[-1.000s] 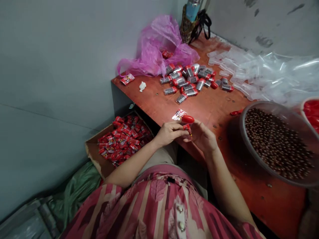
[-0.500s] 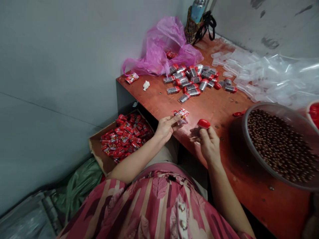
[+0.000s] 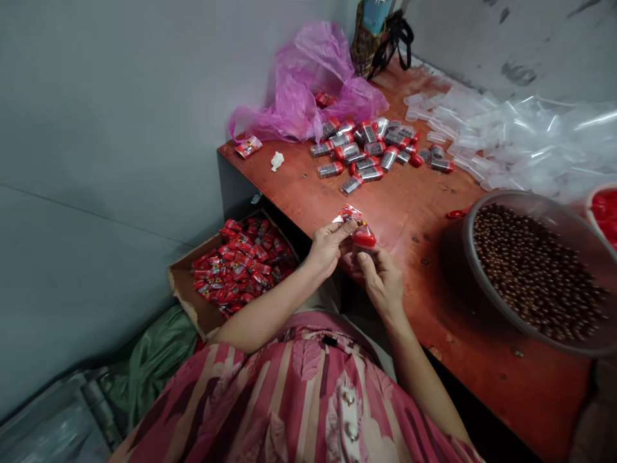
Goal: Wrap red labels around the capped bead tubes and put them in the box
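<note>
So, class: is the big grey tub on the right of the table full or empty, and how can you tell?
It is holding plenty, not empty: small brown balls cover the inside of the tub.

The single head view looks forward and steeply down from above the wearer's own striped shirt (image 3: 299,399), which fills the bottom centre. Both forearms reach up from there, close to the lens. The counter (image 3: 409,206) runs at a slant from upper centre to lower right, with a grey wall (image 3: 120,116) across the upper left. No second view shares the scene.
</note>
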Available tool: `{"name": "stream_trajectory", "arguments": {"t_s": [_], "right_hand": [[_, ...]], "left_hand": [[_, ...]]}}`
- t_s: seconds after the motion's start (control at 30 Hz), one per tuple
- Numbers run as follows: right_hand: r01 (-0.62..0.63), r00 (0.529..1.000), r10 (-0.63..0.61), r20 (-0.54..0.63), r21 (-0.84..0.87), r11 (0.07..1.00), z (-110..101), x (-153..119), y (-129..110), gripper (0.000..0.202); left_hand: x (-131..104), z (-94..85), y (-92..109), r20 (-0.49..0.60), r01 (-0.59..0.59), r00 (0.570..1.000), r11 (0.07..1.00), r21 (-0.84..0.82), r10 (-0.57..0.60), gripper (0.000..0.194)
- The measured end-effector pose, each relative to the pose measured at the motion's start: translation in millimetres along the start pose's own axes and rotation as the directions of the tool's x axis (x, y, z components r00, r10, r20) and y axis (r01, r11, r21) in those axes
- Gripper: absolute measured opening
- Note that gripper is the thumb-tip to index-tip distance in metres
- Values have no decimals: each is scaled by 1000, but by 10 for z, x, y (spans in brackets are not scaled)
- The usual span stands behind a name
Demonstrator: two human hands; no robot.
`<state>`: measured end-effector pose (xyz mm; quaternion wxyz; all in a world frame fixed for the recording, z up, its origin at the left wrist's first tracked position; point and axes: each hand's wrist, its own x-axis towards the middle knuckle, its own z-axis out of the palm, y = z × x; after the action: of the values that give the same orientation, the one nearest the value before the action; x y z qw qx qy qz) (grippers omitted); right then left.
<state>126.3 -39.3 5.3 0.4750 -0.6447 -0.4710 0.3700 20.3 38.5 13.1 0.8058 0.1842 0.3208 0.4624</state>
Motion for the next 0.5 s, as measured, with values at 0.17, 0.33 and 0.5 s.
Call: {"name": "stream_trajectory", "arguments": {"t_s": [0.17, 0.33, 0.5], "right_hand": [[-48, 999, 44, 27, 176, 983, -4, 29, 15, 27], [95, 992, -103, -77, -104, 990, -17, 24, 64, 26], [146, 986, -157, -52, -165, 975, -33, 35, 42, 24]], "left_hand": [[31, 20, -6, 77, -55, 996, 998, 29, 53, 36], [35, 18, -31, 136, -115, 985, 989, 97, 101, 35], [24, -23, -25, 129, -146, 985, 957, 252, 116, 30]]}}
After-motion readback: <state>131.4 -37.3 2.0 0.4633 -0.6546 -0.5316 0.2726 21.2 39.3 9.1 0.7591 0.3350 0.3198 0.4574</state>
